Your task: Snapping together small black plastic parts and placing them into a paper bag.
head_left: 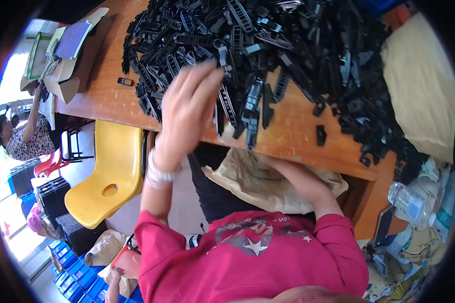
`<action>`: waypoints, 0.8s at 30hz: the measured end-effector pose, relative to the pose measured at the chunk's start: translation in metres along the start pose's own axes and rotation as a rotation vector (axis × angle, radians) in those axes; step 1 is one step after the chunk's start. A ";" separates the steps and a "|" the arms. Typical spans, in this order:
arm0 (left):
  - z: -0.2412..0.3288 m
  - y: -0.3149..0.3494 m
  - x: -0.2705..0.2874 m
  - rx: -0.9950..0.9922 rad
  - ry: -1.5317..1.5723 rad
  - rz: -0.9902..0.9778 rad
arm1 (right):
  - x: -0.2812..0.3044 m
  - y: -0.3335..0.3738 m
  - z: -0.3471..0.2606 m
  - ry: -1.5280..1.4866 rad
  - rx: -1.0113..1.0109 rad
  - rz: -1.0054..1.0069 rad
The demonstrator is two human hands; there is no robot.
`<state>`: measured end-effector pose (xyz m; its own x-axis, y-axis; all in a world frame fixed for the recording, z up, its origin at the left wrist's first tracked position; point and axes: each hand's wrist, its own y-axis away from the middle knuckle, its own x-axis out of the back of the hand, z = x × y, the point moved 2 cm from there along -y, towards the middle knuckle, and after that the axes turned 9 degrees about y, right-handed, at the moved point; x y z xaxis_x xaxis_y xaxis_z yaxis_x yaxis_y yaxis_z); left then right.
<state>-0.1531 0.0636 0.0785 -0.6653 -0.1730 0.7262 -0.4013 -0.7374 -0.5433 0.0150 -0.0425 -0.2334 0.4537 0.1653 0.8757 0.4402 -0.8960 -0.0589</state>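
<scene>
My left hand (189,108), a pale band (159,169) round its wrist, is raised over the near edge of the pile, its fingers stretched out and blurred; I see nothing held in it. Beneath and beyond it lies a large heap of black plastic parts (187,38), many of them long and ladder-like. My right hand (268,160) is low at the table's front edge, above a brown paper sack (268,187) on my lap. Its fingers are mostly hidden, close to the lower end of a long black part (252,111) that juts to the edge.
The wooden table (298,134) carries the heap and a tan sack (422,86) at right. A clear plastic bottle (409,204) lies right. At left are an open cardboard box (78,65), a yellow chair (116,161), a seated person (33,134) and blue bins (78,278).
</scene>
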 end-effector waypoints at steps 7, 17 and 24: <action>-0.045 -0.017 -0.019 -0.195 -0.266 -0.185 | 0.103 0.019 -0.048 0.431 0.353 -0.815; 0.049 0.004 -0.035 -0.282 0.055 0.154 | 0.280 0.060 -0.042 -0.236 -0.110 0.582; 0.092 0.037 -0.096 -0.102 0.337 -0.230 | 0.289 0.078 -0.006 -0.058 -0.384 0.593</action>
<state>-0.0459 -0.0065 0.0272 -0.7130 0.2243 0.6643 -0.6124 -0.6607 -0.4341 0.1758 -0.0676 0.0184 0.5776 -0.3838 0.7205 -0.1938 -0.9218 -0.3357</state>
